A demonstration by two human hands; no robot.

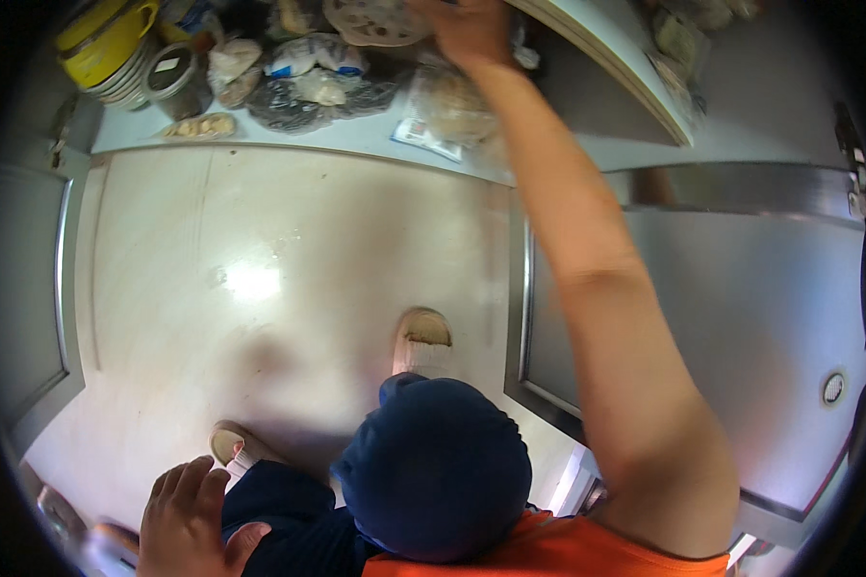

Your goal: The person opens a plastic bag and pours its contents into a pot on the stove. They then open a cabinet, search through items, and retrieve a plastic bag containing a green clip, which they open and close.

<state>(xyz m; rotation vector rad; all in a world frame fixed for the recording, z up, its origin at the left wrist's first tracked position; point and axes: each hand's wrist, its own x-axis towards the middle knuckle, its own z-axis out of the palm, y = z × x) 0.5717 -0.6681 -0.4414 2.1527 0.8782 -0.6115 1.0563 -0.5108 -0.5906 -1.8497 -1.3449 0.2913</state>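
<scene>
My right arm stretches up into a cupboard, where my right hand [473, 37] is beside a white openwork plastic basket [375, 27]. The picture's upper edge cuts off its fingers, so I cannot see whether they grip the rim. Below that hand lies a clear bag of pale brown food [457, 108], over a white and blue packet [423, 135]. To its left is a dark plastic bag [293, 111] with white and blue bags [318, 56] on top. My left hand [185, 514] hangs at the lower left, fingers loosely extended and nothing in them.
Farther left on the shelf [260, 140] stand a yellow pot [106, 43] on stacked bowls, a dark-filled jar [175, 82] and a small bag [200, 127]. A cupboard door [43, 279] stands open at left, another [539, 317] at right. A metal panel [722, 337] spans the right side.
</scene>
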